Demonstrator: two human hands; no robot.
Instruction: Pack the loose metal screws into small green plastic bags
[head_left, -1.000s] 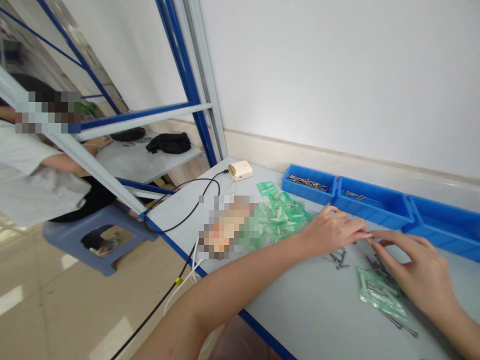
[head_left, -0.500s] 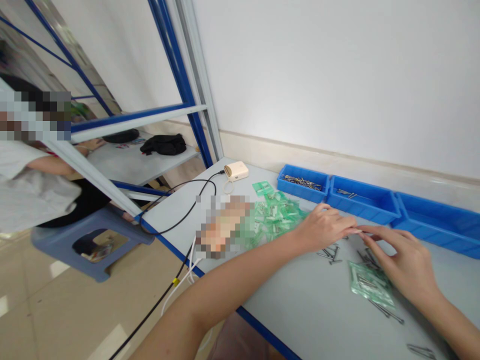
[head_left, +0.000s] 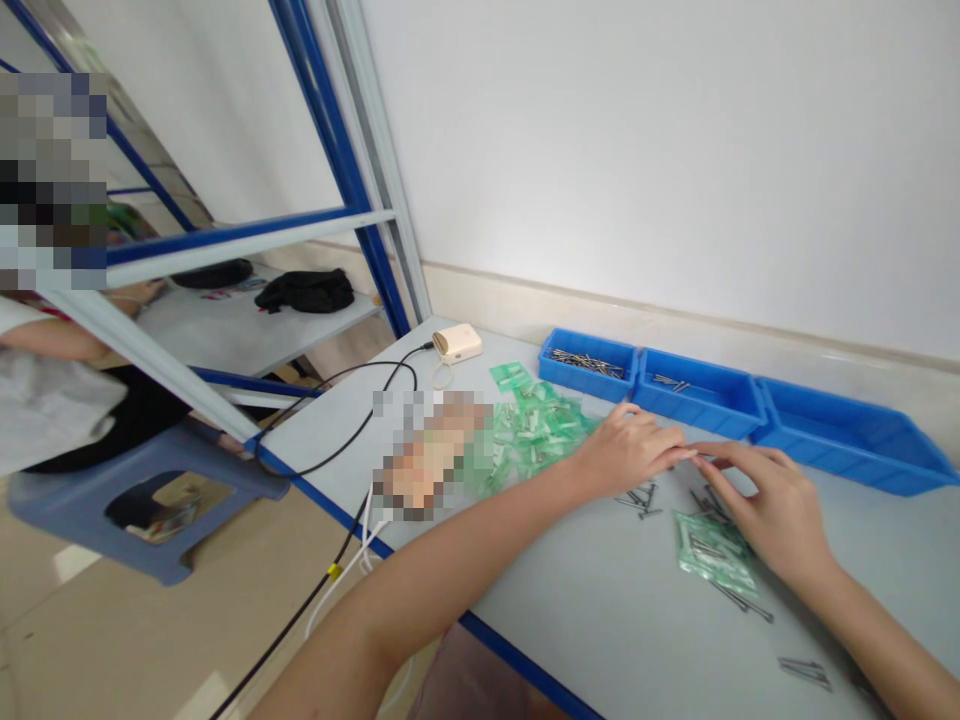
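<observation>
Over the grey table, my left hand [head_left: 630,446] and my right hand [head_left: 784,505] meet fingertip to fingertip. Both are closed in a pinch; whatever lies between the fingers is too small or hidden to name. Below my right hand, a green plastic bag [head_left: 716,552] with screws inside lies flat. Loose screws [head_left: 741,600] stick out beside it, and others are partly covered by the hand. Another small group of screws [head_left: 637,498] rests under my left hand. Left of that hand spreads a pile of filled green bags [head_left: 536,425].
Three blue bins line the wall: the left bin [head_left: 585,381] holds many screws, the middle bin [head_left: 697,411] a few, beside the right bin [head_left: 847,458]. A cream device [head_left: 459,344], black cable [head_left: 386,385] and blurred-out object [head_left: 431,460] occupy the left side. A seated person is beyond the frame.
The whole view has shifted slightly, so the table and bins appear further left. My hands stay pinched together in nearly the same pose above the table.
</observation>
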